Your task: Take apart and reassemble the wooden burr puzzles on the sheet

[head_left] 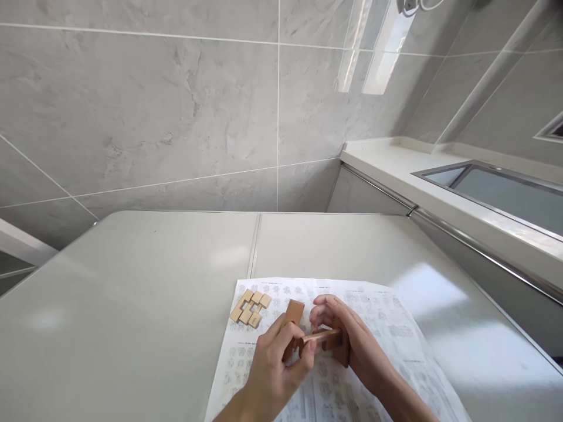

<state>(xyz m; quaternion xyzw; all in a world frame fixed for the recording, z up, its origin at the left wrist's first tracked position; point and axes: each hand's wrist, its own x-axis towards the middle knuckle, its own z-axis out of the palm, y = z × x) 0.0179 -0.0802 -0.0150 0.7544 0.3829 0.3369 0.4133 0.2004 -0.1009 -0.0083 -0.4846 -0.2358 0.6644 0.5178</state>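
Between my hands are brown wooden puzzle pieces over a printed sheet. My left hand (277,358) is closed, thumb and fingers pinching the near end of a horizontal wooden piece (321,337). A second wooden piece (295,312) sticks up from behind its fingers. My right hand (357,343) curls round a flat upright wooden piece (343,353) lying against its palm. The horizontal piece reaches across to that upright one; whether they are interlocked I cannot tell. Its fingertips are bent above the pieces.
Several lighter wooden puzzle pieces (245,308) lie at the upper left of the printed paper sheet (373,310). The sheet rests on a pale glossy table (145,305) with a seam. Behind is a grey tiled wall (141,111); a counter (382,158) with a sink (497,181) runs along the right.
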